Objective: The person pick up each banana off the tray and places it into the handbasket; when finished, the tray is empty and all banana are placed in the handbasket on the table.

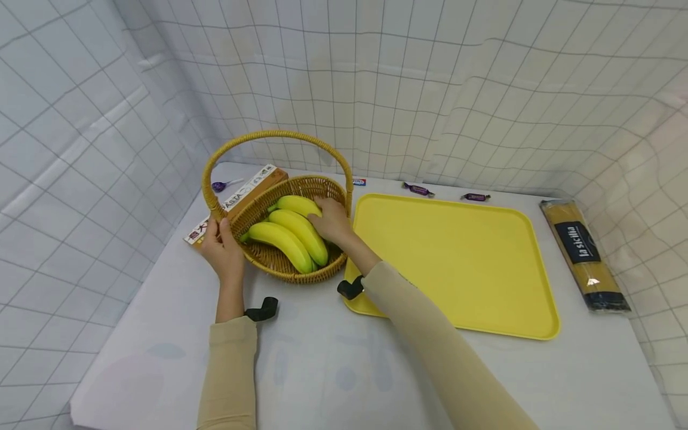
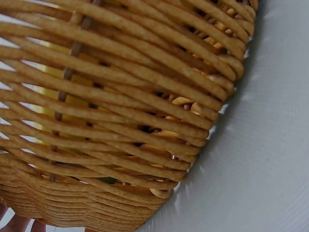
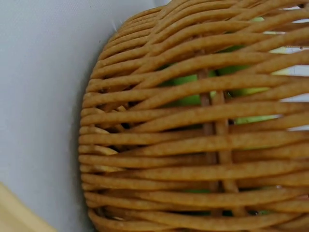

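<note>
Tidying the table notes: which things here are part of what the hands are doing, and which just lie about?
In hand: left hand on the basket rim; right hand on the bananas.
Lying about: yellow tray, pasta box, spaghetti packet, wrapped candies.

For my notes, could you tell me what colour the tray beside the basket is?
The tray is plain yellow, clearest in the head view.

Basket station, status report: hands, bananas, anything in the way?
Left hand grips the basket rim by the handle base. Right hand rests on the bananas inside the basket. Handle arches overhead; yellow tray beside it.
</note>
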The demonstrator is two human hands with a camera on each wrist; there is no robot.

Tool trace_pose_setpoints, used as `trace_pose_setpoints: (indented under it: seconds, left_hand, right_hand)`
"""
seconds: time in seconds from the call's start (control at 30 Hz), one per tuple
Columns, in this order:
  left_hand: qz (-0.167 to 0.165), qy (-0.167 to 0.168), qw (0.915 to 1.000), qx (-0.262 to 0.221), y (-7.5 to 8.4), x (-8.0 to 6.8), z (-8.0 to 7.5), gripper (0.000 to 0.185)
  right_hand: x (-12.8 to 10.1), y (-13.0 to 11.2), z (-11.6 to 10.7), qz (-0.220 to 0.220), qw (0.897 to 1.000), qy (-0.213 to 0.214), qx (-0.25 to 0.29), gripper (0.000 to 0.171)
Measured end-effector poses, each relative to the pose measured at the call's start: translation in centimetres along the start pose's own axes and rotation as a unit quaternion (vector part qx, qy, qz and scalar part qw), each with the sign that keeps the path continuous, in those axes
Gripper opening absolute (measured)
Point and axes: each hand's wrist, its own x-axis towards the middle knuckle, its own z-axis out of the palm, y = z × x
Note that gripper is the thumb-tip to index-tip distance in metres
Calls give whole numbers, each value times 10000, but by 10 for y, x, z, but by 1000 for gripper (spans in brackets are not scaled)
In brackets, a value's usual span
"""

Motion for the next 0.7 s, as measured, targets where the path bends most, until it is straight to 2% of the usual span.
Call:
trace_pose_setpoints:
  seconds: [0.27,0.43,0.53,0.63,0.7]
  left_hand:
    - [-76,-49,9999,48,0,2,0,29]
    - [-82,-157,9998,122,0,5,-3,31]
    - [-23,-148,9993,338,1,7,-6,32]
    - [179,28,9979,622,7,8,-12,34]
    - [342,283,9966,700,17,8,-17,38]
  right_hand:
    - [-11,-2,-4,-165,9996,234,82,54]
    - [-29,-4,-14,-515,9974,304,411,55]
    - [-44,-3,-20,-667,9961,263,516,55]
    - [-62,0,-29,-766,9948,246,619,55]
    - [-74,3,-37,-825,9939,259,681,55]
